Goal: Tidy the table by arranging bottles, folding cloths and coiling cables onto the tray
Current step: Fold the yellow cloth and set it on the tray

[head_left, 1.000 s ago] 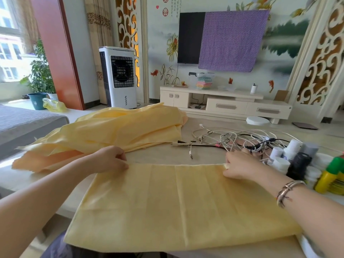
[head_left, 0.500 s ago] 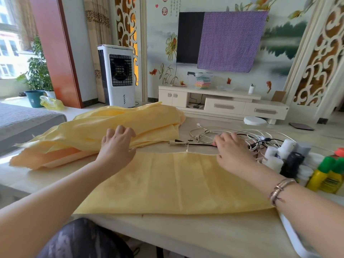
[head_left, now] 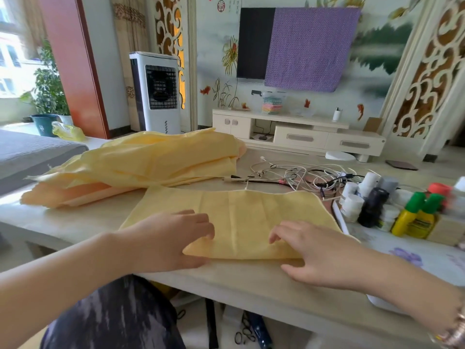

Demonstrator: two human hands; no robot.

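Head view: your hands have come back from the far edge of the folded yellow cloth to its near edge since half a second ago, when your right hand was up by the cables. Your left hand now pinches the near-left corner, fingers on top and thumb under the fold. Your right hand grips the near-right part of the same edge, fingers curled over it; the thumb lies along the table just below the hem.

The cloth lies flat in the middle of the table, its long axis running left to right, with creases running away from you. Beyond it on the left sits the loose pile of yellow cloths, stretched from near-left to far-right. The tangle of cables lies just past the cloth's far-right corner.

At your right, the bottles stand bunched on the tray, whose edge touches the cloth's right side. Two yellow bottles with green caps carry dark labels, but the print is probably too blurred to read. A red character shows on the wall, not legible to me.
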